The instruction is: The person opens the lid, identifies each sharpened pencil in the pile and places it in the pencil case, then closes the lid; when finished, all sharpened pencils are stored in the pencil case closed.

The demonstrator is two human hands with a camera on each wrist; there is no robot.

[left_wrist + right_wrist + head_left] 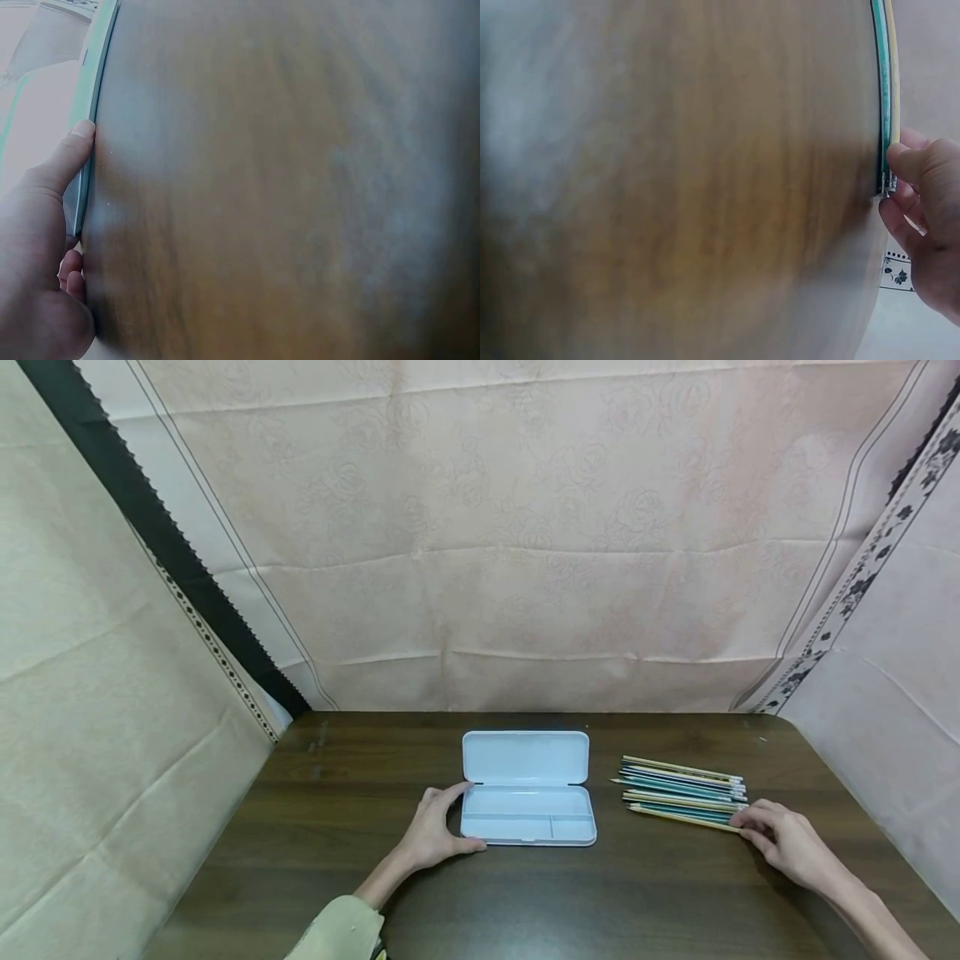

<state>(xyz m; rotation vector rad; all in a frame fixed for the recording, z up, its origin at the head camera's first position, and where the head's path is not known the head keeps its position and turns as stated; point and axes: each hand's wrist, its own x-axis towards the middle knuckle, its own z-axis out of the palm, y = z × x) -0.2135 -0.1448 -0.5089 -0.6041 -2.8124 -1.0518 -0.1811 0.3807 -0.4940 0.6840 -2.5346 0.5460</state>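
Note:
A pale blue pencil case lies unfolded on the table, its lid at the back and its divided tray in front. My left hand holds the tray's left end, thumb at the front edge and forefinger near the hinge. In the left wrist view the thumb presses along the case's side. To the right lie several pencils, green, white and yellow, in a row. My right hand pinches the right end of the nearest yellow pencil. In the right wrist view, green pencils lie beside it.
The brown wooden table runs back to a pale cloth hung behind it. More cloth hangs at the left and right sides.

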